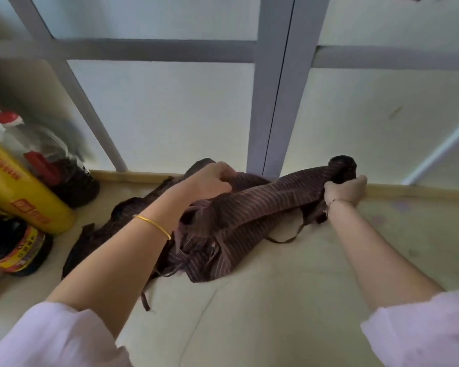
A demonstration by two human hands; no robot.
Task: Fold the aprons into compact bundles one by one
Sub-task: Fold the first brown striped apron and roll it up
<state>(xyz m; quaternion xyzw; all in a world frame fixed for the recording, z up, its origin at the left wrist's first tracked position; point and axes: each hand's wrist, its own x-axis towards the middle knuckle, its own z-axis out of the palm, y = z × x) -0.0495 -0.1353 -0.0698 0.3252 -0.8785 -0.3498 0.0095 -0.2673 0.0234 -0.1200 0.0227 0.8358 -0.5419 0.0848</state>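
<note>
As cloth lies limp on table [276, 300], apron [249, 207] is judged soft, light, prone to slump; loose ties [284, 238] trail. Left hand [210, 181] fingers curled into bunched fabric; right hand [346, 190] clenched round rolled end. Best gripped at hems, not ties.

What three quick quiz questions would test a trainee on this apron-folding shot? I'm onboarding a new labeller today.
1. True or false: both hands grip the striped apron.
2. Which hand holds the bunched end nearest the wall: A) left hand, B) right hand?
3. Fill in: the yellow roll lies to the person's ____.

Key
1. True: the fingers of each hand curl round the cloth.
2. B.
3. Left, beside the dark bottles.
</note>
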